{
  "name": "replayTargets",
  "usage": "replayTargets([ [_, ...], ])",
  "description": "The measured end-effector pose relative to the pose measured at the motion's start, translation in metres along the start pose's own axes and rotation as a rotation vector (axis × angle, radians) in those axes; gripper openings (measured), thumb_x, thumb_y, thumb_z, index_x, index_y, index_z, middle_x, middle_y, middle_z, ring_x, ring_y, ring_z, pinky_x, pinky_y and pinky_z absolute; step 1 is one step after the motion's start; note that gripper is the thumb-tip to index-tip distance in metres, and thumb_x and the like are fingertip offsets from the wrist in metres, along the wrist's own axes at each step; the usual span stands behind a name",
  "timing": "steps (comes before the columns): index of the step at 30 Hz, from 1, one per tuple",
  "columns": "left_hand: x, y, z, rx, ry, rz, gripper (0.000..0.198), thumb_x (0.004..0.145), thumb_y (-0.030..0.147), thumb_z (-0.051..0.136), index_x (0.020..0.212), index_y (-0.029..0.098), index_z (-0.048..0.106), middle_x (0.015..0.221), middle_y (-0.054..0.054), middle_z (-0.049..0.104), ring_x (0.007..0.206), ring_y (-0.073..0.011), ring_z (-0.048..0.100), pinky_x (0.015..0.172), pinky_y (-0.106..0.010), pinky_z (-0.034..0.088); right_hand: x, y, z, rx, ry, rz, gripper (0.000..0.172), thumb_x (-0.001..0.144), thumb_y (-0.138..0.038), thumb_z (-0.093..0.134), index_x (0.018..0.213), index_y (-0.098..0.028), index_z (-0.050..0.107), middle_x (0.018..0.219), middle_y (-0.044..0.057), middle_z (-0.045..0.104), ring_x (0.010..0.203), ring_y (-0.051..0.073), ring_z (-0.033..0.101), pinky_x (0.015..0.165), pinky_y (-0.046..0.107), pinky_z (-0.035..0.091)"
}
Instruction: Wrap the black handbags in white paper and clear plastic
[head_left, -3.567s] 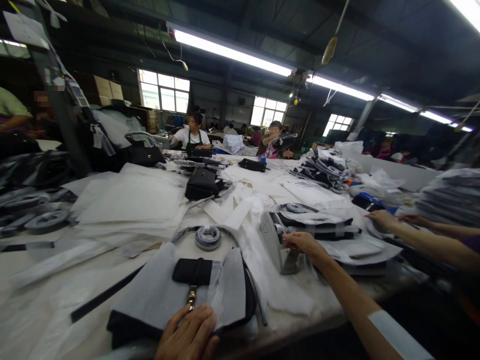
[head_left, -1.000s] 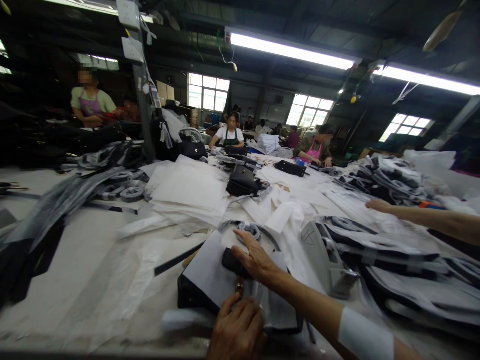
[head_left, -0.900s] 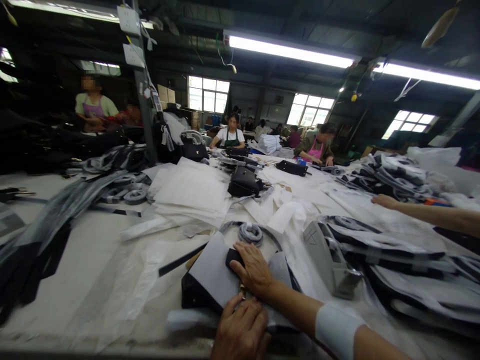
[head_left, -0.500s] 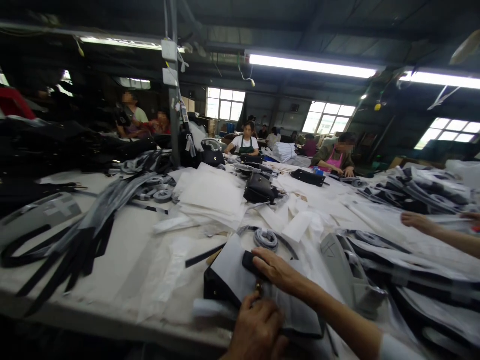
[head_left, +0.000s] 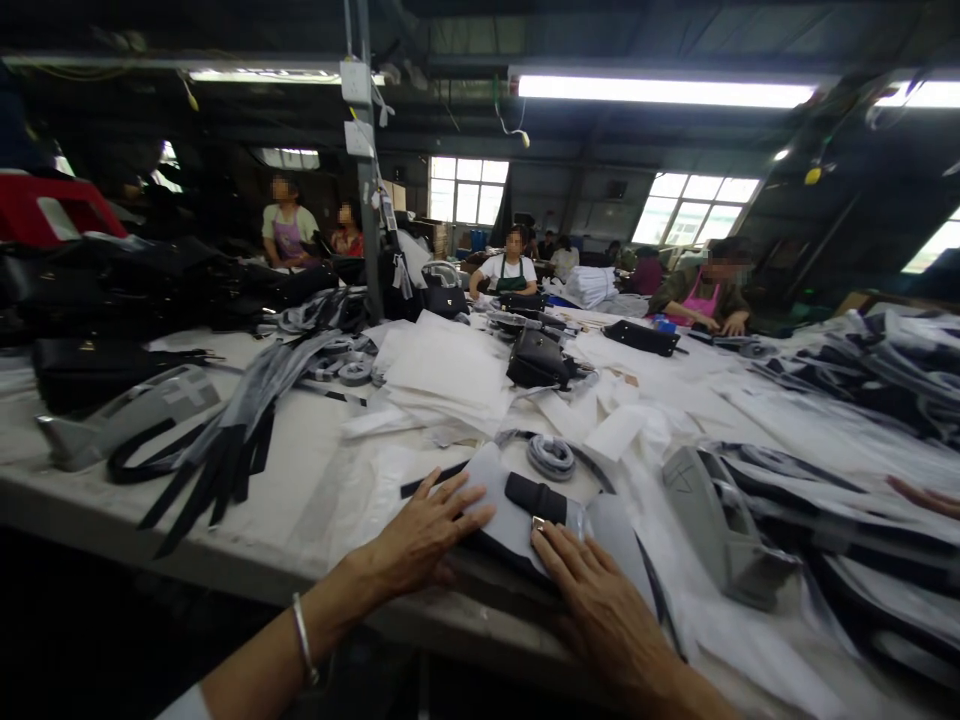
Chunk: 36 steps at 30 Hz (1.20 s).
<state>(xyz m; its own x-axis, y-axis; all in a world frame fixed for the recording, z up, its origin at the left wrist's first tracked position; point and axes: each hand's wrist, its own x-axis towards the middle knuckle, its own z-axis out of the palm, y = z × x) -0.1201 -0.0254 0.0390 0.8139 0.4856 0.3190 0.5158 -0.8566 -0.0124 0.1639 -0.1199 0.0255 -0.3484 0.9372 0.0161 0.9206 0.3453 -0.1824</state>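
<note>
head view: two hands (head_left: 424,535) (head_left: 607,605) at one bag (head_left: 535,494), one coil (head_left: 551,473) beyond

The left hand (head_left: 424,530) is lying over the left side of a black bag (head_left: 534,494), while the right hand (head_left: 600,595) is touching this bag beside its metal clasp (head_left: 538,523). Behind it, a wrapped coil (head_left: 550,458) is lying; to the right, a tape dispenser (head_left: 696,518) is standing.
</note>
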Motion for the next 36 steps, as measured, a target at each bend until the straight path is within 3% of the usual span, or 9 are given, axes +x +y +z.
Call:
replayTargets([
  [4, 0.005, 0.007, 0.011, -0.037, 0.075, 0.038, 0.069, 0.066, 0.005, 0.070, 0.130, 0.023, 0.051, 0.134, -0.008, 0.059, 0.125, -0.0275, 0.054, 0.106, -0.043, 0.045, -0.003, 0.012, -0.001, -0.065, 0.013, -0.062, 0.093, 0.064, 0.002, 0.048, 0.152, -0.025, 0.038, 0.157, 0.006, 0.035, 0.142, 0.030, 0.038, 0.117, 0.054, 0.032],
  [8, 0.003, 0.040, 0.014, -0.008, 0.119, -0.024, 0.067, 0.064, 0.001, 0.073, 0.125, 0.023, 0.053, 0.122, -0.006, 0.064, 0.112, -0.0284, 0.059, 0.098, -0.044, 0.051, -0.013, 0.029, -0.021, 0.000, -0.020, -0.116, 0.082, 0.066, -0.005, 0.055, 0.145, -0.027, 0.048, 0.156, 0.006, 0.038, 0.144, 0.029, 0.035, 0.120, 0.053, 0.027],
  [11, -0.006, 0.061, 0.019, -0.012, 0.169, -0.076, 0.078, 0.062, 0.005, 0.078, 0.132, 0.023, 0.049, 0.126, -0.007, 0.063, 0.113, -0.0307, 0.058, 0.094, -0.045, 0.053, -0.013, 0.023, -0.029, 0.030, 0.042, -0.108, 0.069, 0.073, -0.019, 0.067, 0.141, -0.026, 0.053, 0.157, 0.008, 0.037, 0.145, 0.032, 0.031, 0.121, 0.057, 0.021],
  [14, -0.015, 0.068, 0.032, -0.023, 0.255, -0.123, 0.068, 0.071, 0.009, 0.074, 0.134, 0.020, 0.049, 0.128, -0.008, 0.063, 0.115, -0.0282, 0.056, 0.096, -0.042, 0.051, -0.004, 0.004, -0.015, 0.009, 0.105, -0.219, 0.077, 0.076, -0.023, 0.069, 0.148, -0.022, 0.043, 0.155, 0.011, 0.041, 0.143, 0.033, 0.036, 0.119, 0.057, 0.026],
  [18, -0.019, 0.072, 0.055, 0.052, 0.509, -0.138, 0.030, 0.096, 0.015, 0.051, 0.122, 0.024, 0.062, 0.119, -0.002, 0.068, 0.118, -0.0217, 0.056, 0.104, -0.039, 0.042, 0.007, -0.010, 0.023, -0.111, 0.347, -0.397, 0.059, 0.086, -0.007, 0.049, 0.144, -0.019, 0.047, 0.142, 0.009, 0.057, 0.131, 0.024, 0.053, 0.115, 0.047, 0.039],
  [21, -0.017, 0.076, 0.066, 0.081, 0.631, -0.087, 0.030, 0.103, 0.017, 0.038, 0.113, 0.021, 0.067, 0.109, -0.002, 0.071, 0.114, -0.0176, 0.059, 0.108, -0.036, 0.036, 0.007, -0.009, 0.039, -0.189, 0.524, -0.450, 0.050, 0.094, -0.007, 0.039, 0.141, -0.016, 0.050, 0.136, 0.008, 0.063, 0.127, 0.021, 0.056, 0.114, 0.045, 0.041],
  [27, -0.016, 0.084, 0.067, 0.189, 0.546, -0.079, 0.037, 0.104, 0.019, 0.031, 0.110, 0.021, 0.068, 0.106, -0.002, 0.070, 0.109, -0.0179, 0.060, 0.107, -0.037, 0.035, 0.004, -0.010, 0.034, -0.222, 0.572, -0.456, 0.042, 0.099, -0.015, 0.039, 0.138, -0.017, 0.054, 0.130, 0.008, 0.067, 0.122, 0.020, 0.059, 0.110, 0.043, 0.045],
  [32, -0.027, 0.096, 0.067, 0.457, 0.409, -0.069, 0.041, 0.102, 0.022, 0.029, 0.124, 0.014, 0.062, 0.127, -0.011, 0.060, 0.125, -0.0304, 0.051, 0.108, -0.050, 0.032, 0.005, -0.020, 0.036, -0.222, 0.659, -0.434, 0.037, 0.101, -0.017, 0.037, 0.130, -0.017, 0.060, 0.123, 0.006, 0.070, 0.119, 0.020, 0.061, 0.115, 0.045, 0.038],
  [36, -0.028, 0.094, 0.070, 0.558, 0.371, -0.054, 0.036, 0.100, 0.023, 0.035, 0.123, 0.013, 0.061, 0.127, -0.013, 0.060, 0.122, -0.0355, 0.053, 0.099, -0.055, 0.039, 0.010, -0.026, 0.051, -0.174, 0.777, -0.357, 0.033, 0.101, -0.019, 0.039, 0.122, -0.018, 0.064, 0.116, 0.006, 0.073, 0.113, 0.020, 0.063, 0.114, 0.042, 0.037],
])
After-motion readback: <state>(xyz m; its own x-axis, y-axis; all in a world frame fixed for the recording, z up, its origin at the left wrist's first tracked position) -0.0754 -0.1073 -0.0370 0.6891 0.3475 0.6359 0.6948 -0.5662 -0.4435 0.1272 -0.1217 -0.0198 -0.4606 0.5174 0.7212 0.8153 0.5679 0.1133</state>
